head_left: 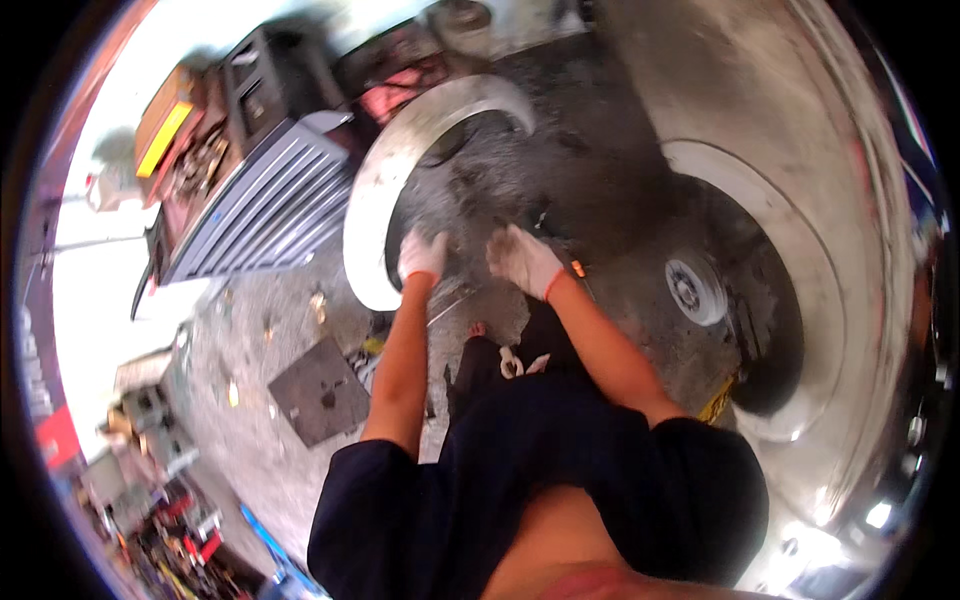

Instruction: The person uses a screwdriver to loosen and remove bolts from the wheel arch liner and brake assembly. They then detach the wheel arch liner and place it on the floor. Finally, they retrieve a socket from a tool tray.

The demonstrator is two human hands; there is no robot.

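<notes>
A white crescent-shaped panel (pixel 376 190), much like a car wheel-arch piece, stands or lies on the dark floor ahead of me. Just inside its curve is my left hand (pixel 422 256), in a white glove with an orange cuff, thumb apart from the fingers. Whether it touches the panel's edge I cannot tell. To the right, my right hand (pixel 524 260), gloved alike, hovers with fingers spread and nothing in it. Both hands are a little blurred. On the right, a pale car body (pixel 800 190) has an open wheel arch with a round hub (pixel 695 292) showing.
A grey ribbed panel (pixel 275 205) leans at the left beside a box of metal parts (pixel 200 165). A dark square plate (pixel 319 392) lies on the floor. Mixed tools (pixel 180 540) fill the lower left, near a blue bar (pixel 275 550). A small orange object (pixel 578 268) lies by my right hand.
</notes>
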